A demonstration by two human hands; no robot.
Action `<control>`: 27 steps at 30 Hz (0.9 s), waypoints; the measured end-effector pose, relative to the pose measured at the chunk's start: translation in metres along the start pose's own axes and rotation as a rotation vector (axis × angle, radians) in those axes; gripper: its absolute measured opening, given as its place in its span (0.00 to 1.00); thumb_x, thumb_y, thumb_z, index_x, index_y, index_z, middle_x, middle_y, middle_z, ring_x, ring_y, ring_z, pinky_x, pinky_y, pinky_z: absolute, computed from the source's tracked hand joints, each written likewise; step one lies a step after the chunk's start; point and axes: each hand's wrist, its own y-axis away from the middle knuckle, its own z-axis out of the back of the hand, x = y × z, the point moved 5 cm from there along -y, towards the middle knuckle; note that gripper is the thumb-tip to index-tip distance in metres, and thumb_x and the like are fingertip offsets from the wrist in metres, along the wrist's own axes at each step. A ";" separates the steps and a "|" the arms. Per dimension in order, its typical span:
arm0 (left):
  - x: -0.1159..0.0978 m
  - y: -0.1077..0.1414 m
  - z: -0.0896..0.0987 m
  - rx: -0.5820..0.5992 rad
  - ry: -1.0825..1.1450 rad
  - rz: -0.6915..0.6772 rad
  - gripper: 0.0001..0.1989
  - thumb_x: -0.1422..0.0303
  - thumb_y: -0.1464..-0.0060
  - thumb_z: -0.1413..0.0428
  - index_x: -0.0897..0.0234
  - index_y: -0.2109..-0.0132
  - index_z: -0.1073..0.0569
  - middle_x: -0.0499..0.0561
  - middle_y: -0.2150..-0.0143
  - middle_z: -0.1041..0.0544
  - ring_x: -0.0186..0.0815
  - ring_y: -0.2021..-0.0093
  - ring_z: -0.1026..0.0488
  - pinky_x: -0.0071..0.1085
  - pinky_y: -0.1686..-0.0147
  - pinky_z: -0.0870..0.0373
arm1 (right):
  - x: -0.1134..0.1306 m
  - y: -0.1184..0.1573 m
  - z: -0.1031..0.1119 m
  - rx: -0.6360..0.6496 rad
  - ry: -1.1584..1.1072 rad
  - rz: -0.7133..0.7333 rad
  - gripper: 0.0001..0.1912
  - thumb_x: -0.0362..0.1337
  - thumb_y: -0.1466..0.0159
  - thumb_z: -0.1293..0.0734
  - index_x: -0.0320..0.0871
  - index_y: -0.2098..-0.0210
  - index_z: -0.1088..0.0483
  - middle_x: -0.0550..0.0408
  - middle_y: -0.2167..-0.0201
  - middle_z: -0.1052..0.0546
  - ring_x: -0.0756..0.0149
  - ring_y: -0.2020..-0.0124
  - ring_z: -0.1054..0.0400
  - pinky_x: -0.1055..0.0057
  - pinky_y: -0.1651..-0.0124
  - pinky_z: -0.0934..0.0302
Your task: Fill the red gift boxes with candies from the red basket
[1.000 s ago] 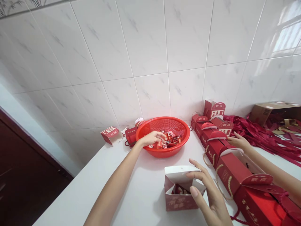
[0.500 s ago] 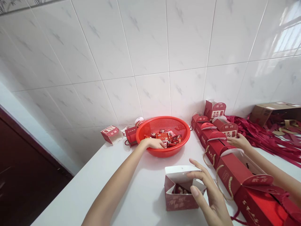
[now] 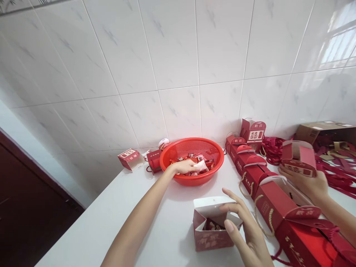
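Note:
My left hand (image 3: 185,167) reaches into a red plastic colander (image 3: 191,181) of wrapped candies. Its fingers are closed on a pale pink wrapped candy (image 3: 200,166), just above the others. Nearer to me, a small dark red gift box (image 3: 213,240) stands with its white-lined lid flap raised. Dark wrapped pieces (image 3: 214,224) show inside it. My right hand (image 3: 244,230) steadies this box at its right side, the thumb by the front corner and the fingers at the flap.
Red gift boxes with rope handles (image 3: 254,167) form a row on the right. Beyond them, another person's hand (image 3: 308,181) holds an open red box (image 3: 299,157). Red ribbons (image 3: 274,148) lie by a cardboard carton (image 3: 319,129). An open box (image 3: 130,159) sits left of the colander.
My left hand has lifted slightly, with the pink candy now in its fingers. The other person's hand has moved a box rightward from the row. My right hand stays at the gift box.

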 end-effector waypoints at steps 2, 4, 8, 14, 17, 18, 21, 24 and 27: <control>-0.001 0.005 0.005 -0.081 0.182 -0.051 0.25 0.44 0.51 0.43 0.65 0.67 0.27 0.47 0.74 0.31 0.32 0.74 0.37 0.28 0.73 0.43 | -0.002 -0.001 0.002 0.012 0.024 0.030 0.14 0.51 0.30 0.39 0.52 0.57 0.27 0.54 0.35 0.31 0.52 0.34 0.37 0.60 0.38 0.39; 0.000 0.008 0.009 -0.156 0.274 -0.081 0.29 0.40 0.55 0.42 0.66 0.67 0.29 0.45 0.75 0.33 0.31 0.75 0.39 0.28 0.74 0.44 | -0.005 -0.001 0.003 0.047 0.060 0.073 0.12 0.48 0.29 0.39 0.53 0.55 0.27 0.54 0.34 0.32 0.53 0.35 0.36 0.60 0.39 0.36; 0.000 0.010 0.013 -0.265 0.367 -0.138 0.27 0.44 0.56 0.38 0.66 0.69 0.31 0.45 0.75 0.33 0.30 0.74 0.40 0.27 0.74 0.44 | -0.009 -0.002 0.005 0.083 0.120 0.124 0.10 0.45 0.29 0.39 0.53 0.52 0.29 0.53 0.33 0.33 0.53 0.35 0.36 0.60 0.41 0.34; -0.004 0.014 0.010 -0.233 0.497 -0.141 0.20 0.64 0.54 0.35 0.66 0.54 0.29 0.50 0.64 0.23 0.34 0.67 0.28 0.29 0.67 0.33 | -0.008 -0.002 0.004 0.075 0.127 0.131 0.10 0.45 0.28 0.40 0.53 0.53 0.29 0.53 0.34 0.32 0.52 0.36 0.35 0.58 0.40 0.34; -0.003 0.014 0.004 -0.151 0.458 -0.097 0.19 0.68 0.52 0.37 0.67 0.52 0.29 0.50 0.65 0.23 0.34 0.69 0.27 0.29 0.68 0.32 | -0.008 -0.002 0.004 0.062 0.133 0.140 0.10 0.45 0.29 0.40 0.53 0.53 0.29 0.52 0.34 0.32 0.52 0.36 0.34 0.58 0.41 0.33; -0.001 0.013 0.002 -0.131 0.428 -0.069 0.20 0.68 0.51 0.38 0.67 0.50 0.29 0.50 0.66 0.23 0.34 0.69 0.27 0.29 0.69 0.32 | -0.008 -0.002 0.004 0.060 0.134 0.141 0.10 0.45 0.29 0.39 0.53 0.53 0.28 0.53 0.34 0.32 0.52 0.36 0.34 0.58 0.41 0.33; 0.009 0.008 0.001 -0.168 0.316 0.033 0.32 0.68 0.49 0.39 0.64 0.38 0.36 0.49 0.66 0.22 0.35 0.70 0.27 0.27 0.71 0.34 | -0.006 -0.002 0.004 0.058 0.127 0.145 0.10 0.45 0.29 0.39 0.53 0.54 0.28 0.53 0.35 0.31 0.53 0.36 0.34 0.59 0.41 0.34; 0.014 0.003 0.002 -0.178 0.131 0.085 0.37 0.66 0.50 0.38 0.63 0.34 0.39 0.50 0.63 0.22 0.36 0.69 0.26 0.28 0.71 0.34 | -0.004 -0.002 0.005 0.045 0.112 0.145 0.10 0.45 0.29 0.39 0.52 0.55 0.27 0.53 0.35 0.30 0.53 0.35 0.35 0.61 0.40 0.34; 0.011 0.001 -0.001 -0.045 -0.102 0.054 0.19 0.68 0.51 0.40 0.63 0.51 0.24 0.52 0.58 0.20 0.38 0.62 0.25 0.28 0.65 0.33 | -0.003 -0.002 0.005 0.052 0.110 0.144 0.10 0.45 0.29 0.39 0.52 0.55 0.27 0.52 0.35 0.30 0.54 0.36 0.34 0.61 0.40 0.34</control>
